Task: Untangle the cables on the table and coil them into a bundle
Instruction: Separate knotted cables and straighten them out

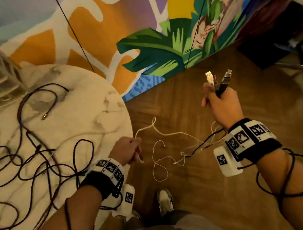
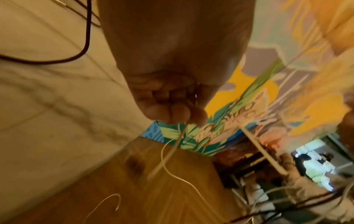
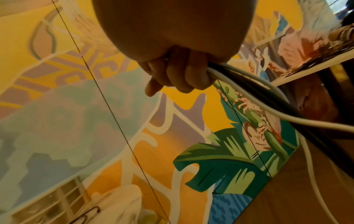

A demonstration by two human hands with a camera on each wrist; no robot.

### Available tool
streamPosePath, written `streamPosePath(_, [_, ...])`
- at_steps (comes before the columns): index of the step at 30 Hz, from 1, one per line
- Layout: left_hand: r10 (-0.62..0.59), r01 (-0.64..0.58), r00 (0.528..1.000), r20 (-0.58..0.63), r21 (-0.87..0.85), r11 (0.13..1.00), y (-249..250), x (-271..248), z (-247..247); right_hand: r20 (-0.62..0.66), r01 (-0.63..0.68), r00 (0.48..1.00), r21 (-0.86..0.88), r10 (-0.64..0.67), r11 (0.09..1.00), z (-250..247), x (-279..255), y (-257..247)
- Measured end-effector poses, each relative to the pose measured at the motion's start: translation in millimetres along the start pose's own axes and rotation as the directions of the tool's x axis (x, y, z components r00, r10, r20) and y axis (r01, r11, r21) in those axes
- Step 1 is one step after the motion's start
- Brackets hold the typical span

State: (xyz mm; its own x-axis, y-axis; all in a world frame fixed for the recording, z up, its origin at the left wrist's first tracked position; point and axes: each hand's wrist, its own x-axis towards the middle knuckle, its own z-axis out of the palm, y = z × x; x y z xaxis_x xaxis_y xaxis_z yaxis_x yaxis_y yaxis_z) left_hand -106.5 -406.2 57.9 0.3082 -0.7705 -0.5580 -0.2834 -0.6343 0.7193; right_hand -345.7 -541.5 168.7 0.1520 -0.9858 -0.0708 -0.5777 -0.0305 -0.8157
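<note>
A dark cable (image 1: 292, 178) loops loosely round the right forearm, nearest the camera. A shoe (image 1: 165, 201) stands on the wooden floor (image 1: 198, 196) below. The left hand (image 1: 127, 150), just off the edge of the round marble surface (image 1: 91, 112), has its fingers (image 2: 166, 112) curled, pinching a thin white cable (image 1: 162, 164) that hangs in slack loops above the floor and runs across toward the right wrist, knotted midway with a thin dark strand. On the surface to the left lies a tangle of dark cables (image 1: 26, 163), loops crossing one another, a jack plug (image 1: 43, 116) lying free near the middle. The right hand (image 1: 221, 104), raised and farther out, is closed round a bunch of cable ends (image 1: 220, 81), white and dark, with the plugs sticking up above the fist. Beyond stands a painted wall (image 1: 154, 35).
</note>
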Motion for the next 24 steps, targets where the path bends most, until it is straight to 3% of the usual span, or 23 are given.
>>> streamPosePath(2, [-0.078,0.072,0.991,0.108,0.053,0.996,-12,0,19,-0.009,0.002,1.000,0.011,-0.002,1.000,-10,0,3])
streamPosePath(5, [-0.282,0.253,0.946,0.161,0.179,0.951,-25,2,34,-0.040,0.031,0.999,0.009,-0.031,0.999,-21,0,2])
streamPosePath(8, [-0.330,0.219,0.929,0.167,0.471,0.855,-9,3,39,-0.059,0.054,0.997,0.029,-0.052,0.998,-28,1,-5])
streamPosePath(11, [-0.083,-0.037,0.978,0.191,0.554,0.832,45,4,47,-0.076,0.088,0.994,0.081,-0.082,0.993,-33,4,-15])
streamPosePath(13, [0.147,-0.239,0.962,0.228,0.455,0.858,90,-4,49,-0.082,0.139,0.988,0.100,-0.131,0.985,-34,9,-23])
streamPosePath(14, [0.317,-0.383,0.921,0.226,0.386,0.839,111,-8,49,-0.083,0.168,0.983,0.092,-0.161,0.981,-34,11,-28])
streamPosePath(16, [0.613,-0.650,0.760,0.218,0.221,0.727,149,-17,51,-0.066,0.226,0.973,0.113,-0.219,0.968,-34,15,-38])
streamPosePath(17, [0.678,-0.709,0.700,0.224,0.112,0.696,165,-20,53,-0.054,0.236,0.972,0.163,-0.230,0.958,-34,15,-45])
streamPosePath(20, [0.671,-0.651,0.696,0.256,-0.169,0.740,204,-28,54,-0.037,0.226,0.973,0.379,-0.229,0.897,-38,12,-67])
streamPosePath(24, [0.724,-0.703,0.651,0.230,-0.177,0.689,239,-39,46,-0.035,0.269,0.954,0.536,-0.297,0.800,-43,12,-96])
